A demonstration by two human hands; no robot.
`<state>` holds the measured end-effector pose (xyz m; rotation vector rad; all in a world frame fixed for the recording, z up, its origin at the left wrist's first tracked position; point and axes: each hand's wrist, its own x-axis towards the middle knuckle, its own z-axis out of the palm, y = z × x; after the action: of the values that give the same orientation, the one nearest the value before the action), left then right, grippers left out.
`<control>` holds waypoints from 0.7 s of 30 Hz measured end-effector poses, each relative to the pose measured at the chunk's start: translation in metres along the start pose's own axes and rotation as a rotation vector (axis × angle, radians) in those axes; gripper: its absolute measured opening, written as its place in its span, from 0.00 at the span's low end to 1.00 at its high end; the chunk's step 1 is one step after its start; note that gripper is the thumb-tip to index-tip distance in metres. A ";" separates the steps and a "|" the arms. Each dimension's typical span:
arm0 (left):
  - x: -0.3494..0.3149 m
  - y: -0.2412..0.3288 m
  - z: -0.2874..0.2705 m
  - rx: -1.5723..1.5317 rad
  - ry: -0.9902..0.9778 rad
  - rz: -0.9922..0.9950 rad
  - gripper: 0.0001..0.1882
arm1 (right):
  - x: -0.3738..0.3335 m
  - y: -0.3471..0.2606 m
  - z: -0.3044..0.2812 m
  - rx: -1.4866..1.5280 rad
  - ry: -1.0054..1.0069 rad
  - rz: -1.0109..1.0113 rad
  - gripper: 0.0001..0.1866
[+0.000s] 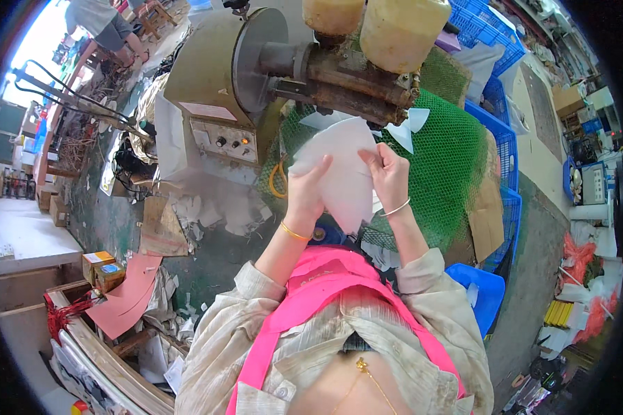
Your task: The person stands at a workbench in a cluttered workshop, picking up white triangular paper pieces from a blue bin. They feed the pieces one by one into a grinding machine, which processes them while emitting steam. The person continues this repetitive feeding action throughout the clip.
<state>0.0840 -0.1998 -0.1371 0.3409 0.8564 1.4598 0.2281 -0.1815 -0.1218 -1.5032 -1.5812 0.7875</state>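
Observation:
A thin white curved sheet (339, 155), perhaps leather or fabric, is held up in front of me between both hands. My left hand (307, 191) grips its left edge, thumb on the near face and the fingers hidden behind. At the right edge, my right hand (389, 173) pinches the sheet between thumb and bent fingers. Just beyond my hands is the dark, stained head of a bench machine (356, 79). White cut pieces (410, 128) lie past the right hand, on green mesh.
Two stained plastic containers (403, 34) sit atop the machine, whose control panel (225, 140) has several knobs. Green mesh (443, 169) spreads to the right, bordered by blue crates (495, 121). A blue bin (479, 294) stands near my right elbow. Scraps (221, 207) lie left; another person (107, 28) is far left.

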 end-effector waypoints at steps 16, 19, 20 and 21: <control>0.026 0.002 -0.005 0.039 0.076 -0.004 0.14 | 0.015 0.020 0.017 -0.058 -0.045 0.060 0.11; 0.028 -0.002 -0.009 0.061 0.115 -0.054 0.13 | 0.015 0.003 0.026 0.298 0.140 0.047 0.12; 0.026 -0.003 -0.008 0.051 0.094 -0.057 0.12 | 0.016 0.003 0.028 0.382 0.173 0.039 0.13; 0.024 -0.002 -0.005 0.038 0.069 -0.060 0.11 | 0.018 0.012 0.031 0.410 0.169 0.027 0.13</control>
<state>0.0795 -0.1789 -0.1494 0.2926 0.9435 1.4075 0.2075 -0.1597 -0.1444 -1.2569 -1.1906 0.9105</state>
